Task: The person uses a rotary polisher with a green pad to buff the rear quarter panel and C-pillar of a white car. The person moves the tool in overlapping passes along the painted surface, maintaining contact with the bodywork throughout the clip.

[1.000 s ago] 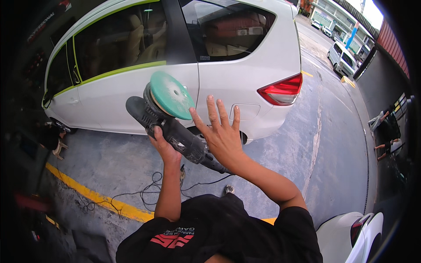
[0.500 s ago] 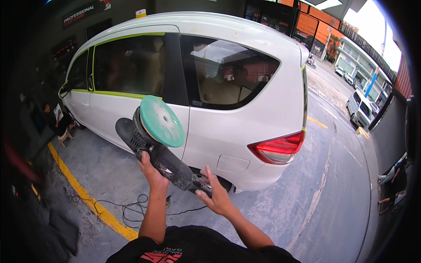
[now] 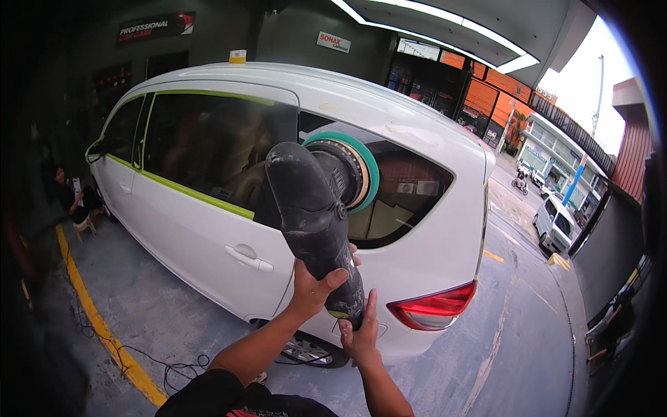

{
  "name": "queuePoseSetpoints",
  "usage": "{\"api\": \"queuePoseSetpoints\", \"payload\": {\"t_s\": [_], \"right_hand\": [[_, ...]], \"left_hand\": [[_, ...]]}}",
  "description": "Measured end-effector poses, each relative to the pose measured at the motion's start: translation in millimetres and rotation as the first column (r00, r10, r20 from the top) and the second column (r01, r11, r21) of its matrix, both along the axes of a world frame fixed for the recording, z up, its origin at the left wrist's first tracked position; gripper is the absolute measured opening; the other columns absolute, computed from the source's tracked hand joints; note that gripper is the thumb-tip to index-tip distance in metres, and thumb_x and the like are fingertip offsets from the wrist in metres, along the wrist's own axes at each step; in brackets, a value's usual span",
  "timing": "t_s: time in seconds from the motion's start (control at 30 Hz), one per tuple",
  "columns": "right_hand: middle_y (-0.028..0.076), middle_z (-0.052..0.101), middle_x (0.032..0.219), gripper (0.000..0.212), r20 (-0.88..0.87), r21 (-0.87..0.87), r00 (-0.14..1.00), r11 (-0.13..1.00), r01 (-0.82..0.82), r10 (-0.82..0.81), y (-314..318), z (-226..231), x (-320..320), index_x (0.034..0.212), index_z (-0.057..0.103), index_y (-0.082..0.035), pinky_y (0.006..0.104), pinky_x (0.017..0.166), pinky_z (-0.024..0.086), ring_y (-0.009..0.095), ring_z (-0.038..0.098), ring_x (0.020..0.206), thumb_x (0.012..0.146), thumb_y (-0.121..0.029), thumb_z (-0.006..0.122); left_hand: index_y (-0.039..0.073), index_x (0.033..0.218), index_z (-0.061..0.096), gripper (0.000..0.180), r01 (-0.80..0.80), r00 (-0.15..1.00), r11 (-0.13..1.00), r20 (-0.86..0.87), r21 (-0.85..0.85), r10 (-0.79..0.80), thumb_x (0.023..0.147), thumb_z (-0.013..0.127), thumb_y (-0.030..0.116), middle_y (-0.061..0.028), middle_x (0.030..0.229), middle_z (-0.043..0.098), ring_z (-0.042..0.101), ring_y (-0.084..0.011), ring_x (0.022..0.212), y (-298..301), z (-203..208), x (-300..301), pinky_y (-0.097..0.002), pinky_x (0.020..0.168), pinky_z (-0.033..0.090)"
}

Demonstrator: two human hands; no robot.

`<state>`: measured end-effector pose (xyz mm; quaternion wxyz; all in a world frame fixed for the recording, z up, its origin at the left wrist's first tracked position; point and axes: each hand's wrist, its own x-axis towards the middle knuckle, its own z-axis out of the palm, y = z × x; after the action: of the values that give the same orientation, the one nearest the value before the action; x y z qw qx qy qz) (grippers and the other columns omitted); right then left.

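Observation:
A black car polisher (image 3: 309, 201) with a round green foam pad (image 3: 373, 167) is held up in front of a white car (image 3: 410, 271). The pad faces the rear side window (image 3: 403, 212); whether it touches the glass I cannot tell. My left hand (image 3: 314, 286) is closed around the polisher's body, thumb across the near side. Lower down, my right hand (image 3: 361, 339) holds the end of the handle between thumb and fingers. Green masking tape (image 3: 198, 196) runs along the side window edges.
A dark cable (image 3: 177, 368) lies looped on the grey floor near a yellow line (image 3: 104, 326). A seated person (image 3: 73, 198) is at far left. On the roof stands a small yellow-and-white box (image 3: 237, 56). A street with a parked van (image 3: 556, 224) lies beyond.
The polisher has swung up and to the right, and its pad has turned from facing me to facing the car. Both hands moved with it, and the view has tilted up.

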<state>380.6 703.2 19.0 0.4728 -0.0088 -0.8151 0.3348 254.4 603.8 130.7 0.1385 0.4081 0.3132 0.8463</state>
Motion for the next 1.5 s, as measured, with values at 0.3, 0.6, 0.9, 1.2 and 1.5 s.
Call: {"api": "queuePoseSetpoints", "payload": {"t_s": [0.3, 0.6, 0.9, 1.2, 1.5], "right_hand": [[0.027, 0.065, 0.126, 0.082, -0.045, 0.133, 0.985, 0.976, 0.174, -0.169, 5.0, 90.1, -180.4, 0.162, 0.023, -0.007, 0.0458, 0.072, 0.058, 0.045, 0.072, 0.090, 0.096, -0.016, 0.071], [0.019, 0.063, 0.116, 0.066, 0.069, 0.101, 0.977, 0.976, 0.195, -0.203, 56.2, 146.8, -274.3, 0.164, 0.029, -0.025, 0.0461, 0.081, 0.052, 0.043, 0.065, 0.094, 0.105, -0.023, 0.059], [0.016, 0.064, 0.120, 0.063, 0.069, -0.047, 0.974, 0.974, 0.220, -0.216, 136.0, 138.2, -190.1, 0.164, 0.028, -0.028, 0.0436, 0.080, 0.052, 0.038, 0.065, 0.094, 0.107, -0.025, 0.055], [0.002, 0.057, 0.085, 0.063, -0.154, -0.596, 0.962, 0.798, 0.090, -0.224, 186.4, 122.6, -49.0, 0.167, 0.014, -0.022, 0.0219, 0.051, 0.041, 0.006, 0.047, 0.059, 0.112, -0.034, 0.042], [0.007, 0.056, 0.086, 0.062, -0.168, -0.553, 0.964, 0.829, 0.079, -0.204, 147.3, 129.4, -78.5, 0.167, 0.009, -0.023, 0.0241, 0.049, 0.044, 0.009, 0.050, 0.055, 0.113, -0.035, 0.036]], "left_hand": [[0.000, 0.125, 0.054, 0.052, -0.083, 0.997, 0.993, 0.002, 0.087, 0.083, 0.091, 0.080, 0.030, -0.0131, 0.103, 0.066, 0.073, -0.0237, 0.090, 43.6, 64.4, -189.4, -0.0345, 0.075, 0.062], [0.003, 0.126, 0.052, 0.045, -0.064, 0.998, 0.994, 0.005, 0.093, 0.064, 0.095, 0.077, 0.024, -0.0076, 0.101, 0.064, 0.069, -0.0168, 0.076, 114.1, 106.3, -302.0, -0.0312, 0.069, 0.059], [0.001, 0.124, 0.056, 0.050, -0.213, 0.963, 0.977, -0.171, -0.011, 0.208, 0.092, 0.081, 0.032, -0.0054, 0.107, 0.065, 0.061, -0.0122, 0.099, 203.8, 109.9, -214.6, -0.0278, 0.089, 0.050], [0.000, 0.162, 0.010, 0.126, -0.713, 0.553, 0.697, -0.673, -0.077, 0.491, 0.070, 0.088, 0.037, -0.0270, 0.146, 0.032, 0.036, -0.0442, 0.136, 318.1, 126.2, -31.4, -0.0551, 0.113, 0.030], [0.014, 0.130, 0.070, 0.066, -0.666, 0.187, 0.681, -0.814, 0.306, 0.549, 0.066, 0.080, 0.028, -0.0280, 0.160, 0.034, 0.028, -0.0501, 0.150, 309.6, 169.5, -80.3, -0.0581, 0.122, 0.025]]}}
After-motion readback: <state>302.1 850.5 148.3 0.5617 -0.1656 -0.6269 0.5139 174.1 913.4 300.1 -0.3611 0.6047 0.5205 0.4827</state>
